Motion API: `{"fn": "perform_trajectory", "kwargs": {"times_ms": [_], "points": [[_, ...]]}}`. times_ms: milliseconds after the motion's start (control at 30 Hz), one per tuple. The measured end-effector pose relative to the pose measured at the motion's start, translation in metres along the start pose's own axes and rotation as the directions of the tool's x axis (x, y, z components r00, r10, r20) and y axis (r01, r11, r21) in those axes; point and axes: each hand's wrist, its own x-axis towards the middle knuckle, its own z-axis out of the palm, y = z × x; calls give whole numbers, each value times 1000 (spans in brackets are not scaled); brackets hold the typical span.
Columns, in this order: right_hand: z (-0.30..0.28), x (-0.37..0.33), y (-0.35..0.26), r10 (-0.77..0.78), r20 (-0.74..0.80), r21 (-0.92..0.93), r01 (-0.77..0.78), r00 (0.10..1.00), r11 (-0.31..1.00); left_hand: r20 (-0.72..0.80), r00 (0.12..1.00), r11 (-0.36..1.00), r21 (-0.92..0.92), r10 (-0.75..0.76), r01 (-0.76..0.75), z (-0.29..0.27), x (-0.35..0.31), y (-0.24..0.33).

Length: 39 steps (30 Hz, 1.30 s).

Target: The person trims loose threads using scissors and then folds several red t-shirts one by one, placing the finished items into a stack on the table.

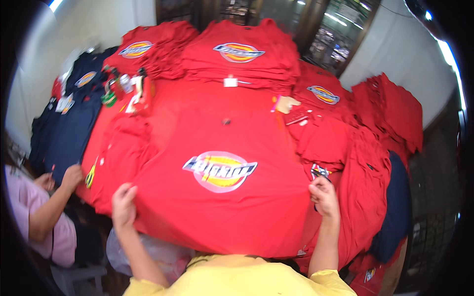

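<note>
A red T-shirt [232, 217] with an oval yellow, orange and dark-blue chest print [221, 171] lies spread in front of me. Its near part is drawn taut between my two hands. My left hand [124, 204] is closed on the shirt's left edge, fingertips pinching the cloth. On the opposite edge my right hand [324, 197] also pinches the fabric. A small dark object shows by the right fingertips; whether it is held or lies behind them I cannot make out. Near the shirt's far end is a small dark neck label [226, 121].
Stacks of printed red shirts [242, 69] stand at the back, with more red shirts [363, 192] along the right. Navy garments [66, 133] lie at left, near bottles [126, 84] and yellow-handled scissors [90, 176]. A co-worker's hand [73, 176] rests at the left table edge.
</note>
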Motion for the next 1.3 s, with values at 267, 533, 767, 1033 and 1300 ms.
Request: {"fn": "perform_trajectory", "kwargs": {"times_ms": [267, 533, 767, 1033, 1300], "points": [[-51, -30, -148, -491, -183, 138, 517, 852, 845, 400, 898, 981, -8, 183, -196, 91, 68, 125], [-269, 155, -376, -716, -378, -409, 588, 587, 698, 601, 663, 895, -299, 446, -331, 462, 174, 174], [-357, 292, -373, -546, -561, -270, 486, 622, 831, 448, 860, 965, -201, 244, -169, 638, 233, 81], [-520, 393, -209, -278, -146, -807, -277, 949, -522, 501, 856, 663, 601, 123, -447, 692, 233, -163], [-373, 269, -280, -152, -261, -885, -174, 953, 431, 693, 685, 403, 574, 225, -713, 513, 94, -115]]}}
